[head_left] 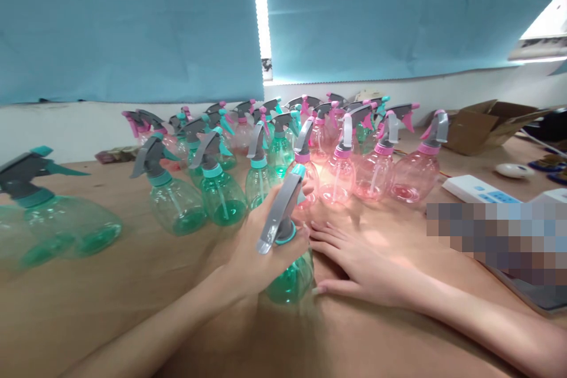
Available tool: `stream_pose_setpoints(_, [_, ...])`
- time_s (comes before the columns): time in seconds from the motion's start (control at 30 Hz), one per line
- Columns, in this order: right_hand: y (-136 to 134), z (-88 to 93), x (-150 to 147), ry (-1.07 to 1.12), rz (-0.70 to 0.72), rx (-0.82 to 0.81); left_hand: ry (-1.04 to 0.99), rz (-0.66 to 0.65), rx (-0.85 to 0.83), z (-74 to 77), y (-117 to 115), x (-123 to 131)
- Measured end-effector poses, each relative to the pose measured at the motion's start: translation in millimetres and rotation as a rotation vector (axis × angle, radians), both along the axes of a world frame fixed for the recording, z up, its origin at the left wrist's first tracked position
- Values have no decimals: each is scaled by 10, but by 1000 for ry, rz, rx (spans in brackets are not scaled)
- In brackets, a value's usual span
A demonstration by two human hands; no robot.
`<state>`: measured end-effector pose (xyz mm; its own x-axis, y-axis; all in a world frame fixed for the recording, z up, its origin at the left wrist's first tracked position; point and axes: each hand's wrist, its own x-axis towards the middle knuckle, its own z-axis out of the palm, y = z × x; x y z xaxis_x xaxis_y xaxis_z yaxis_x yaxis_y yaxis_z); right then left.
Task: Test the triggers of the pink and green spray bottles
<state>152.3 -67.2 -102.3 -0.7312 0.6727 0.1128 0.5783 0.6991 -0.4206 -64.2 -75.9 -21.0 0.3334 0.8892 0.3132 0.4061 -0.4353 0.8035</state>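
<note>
In the middle foreground stands a green spray bottle (290, 283) with a grey trigger head and a teal collar. My left hand (259, 242) is wrapped round its neck and upper body, just under the head. Close by on the right, my right hand (354, 257) lies low over the table with its fingers stretched out toward the bottle. Its fingertips are at the bottle's side; whether they touch it I cannot tell. Right behind the hands are a pink spray bottle (339, 180) and another green spray bottle (224, 198).
Several more green and pink spray bottles crowd the wooden table (186, 319) toward the wall. One green bottle (75, 218) stands at the far left. At the right are an open cardboard box (478, 127), a white power strip (481, 192) and a white computer mouse (514, 171).
</note>
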Motion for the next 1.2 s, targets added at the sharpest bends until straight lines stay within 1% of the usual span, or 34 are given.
stream_pose_setpoints(0.3, [-15, 6, -6, 25, -4, -15, 4, 8, 13, -1, -9, -1])
stream_pose_setpoints(0.63, [-15, 55, -16, -50, -4, 23, 30, 21, 35, -47, 1, -20])
stream_pose_setpoints(0.97, [-23, 88, -23, -22, -1, 60, -28, -34, 19, -31, -7, -2])
stream_pose_setpoints(1.2, [-16, 77, -14, -36, 7, 69, -64, -37, 38, -22, 11, 23])
